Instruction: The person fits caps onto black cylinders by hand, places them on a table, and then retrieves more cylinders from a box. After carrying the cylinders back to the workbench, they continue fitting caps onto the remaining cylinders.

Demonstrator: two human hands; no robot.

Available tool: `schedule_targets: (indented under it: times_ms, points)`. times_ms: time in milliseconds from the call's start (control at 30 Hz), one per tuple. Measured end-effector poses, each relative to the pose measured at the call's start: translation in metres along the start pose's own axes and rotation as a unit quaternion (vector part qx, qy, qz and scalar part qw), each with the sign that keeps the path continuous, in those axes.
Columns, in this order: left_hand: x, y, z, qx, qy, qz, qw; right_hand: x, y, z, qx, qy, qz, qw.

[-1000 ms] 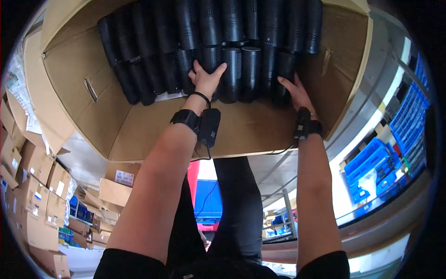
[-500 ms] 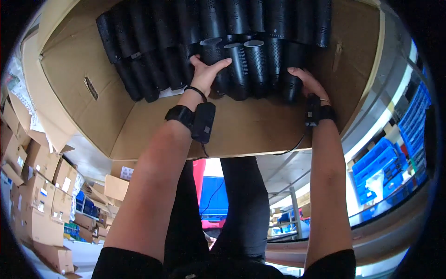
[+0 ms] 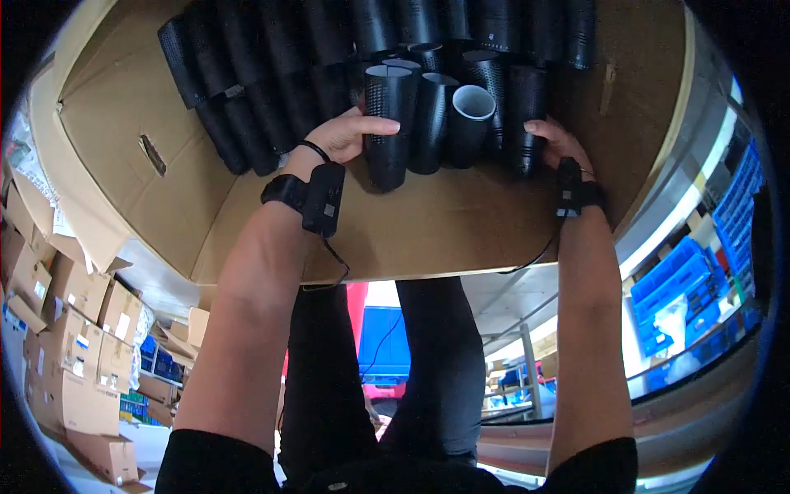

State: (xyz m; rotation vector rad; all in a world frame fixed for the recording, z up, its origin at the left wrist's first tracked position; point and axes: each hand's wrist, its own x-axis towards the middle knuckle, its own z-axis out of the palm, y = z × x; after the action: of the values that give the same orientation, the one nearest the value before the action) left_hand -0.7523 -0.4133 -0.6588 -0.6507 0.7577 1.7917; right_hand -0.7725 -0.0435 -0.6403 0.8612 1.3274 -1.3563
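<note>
Carton, cardboard (image 3: 362, 243), one, open toward the wearer; holds black perforated cylinders in an upper and a lower row.

Left hand (image 3: 341, 136): grasping the left front cylinder (image 3: 387, 132) from its left side, thumb across the face, fingertips hidden behind.

Right hand (image 3: 559, 142): thumb against the right front cylinder (image 3: 527, 115); other fingers hidden, firmness of hold cannot be told.

Between the hands: middle cylinder (image 3: 432, 128), upright or nearly so, and white-lined cylinder (image 3: 471, 132), mouth tipped toward the wearer.

Clearances: bare cardboard from the cylinders' lower ends to the near edge (image 3: 411, 277); open corner left of the left hand, toward the left wall (image 3: 111, 152); narrow gap from right hand to right wall (image 3: 638, 123). Above: upper row (image 3: 374, 29) sits close over the lower, scant headroom.
</note>
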Motion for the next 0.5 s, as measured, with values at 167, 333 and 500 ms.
schedule_targets:
  times_ms: [167, 333, 500]
  points:
    - [0.006, -0.028, -0.013, -0.056, 0.055, 0.05, 0.996, 0.007, 0.008, 0.018, -0.011, -0.049, -0.09, 0.995]
    - [0.008, -0.029, -0.012, -0.13, 0.039, 0.029, 0.99, 0.009, -0.002, 0.021, 0.031, -0.065, -0.136, 0.988]
    - [0.016, -0.033, -0.009, -0.163, 0.032, 0.027, 0.986, 0.039, 0.016, 0.01, -0.011, 0.002, -0.131, 0.991]
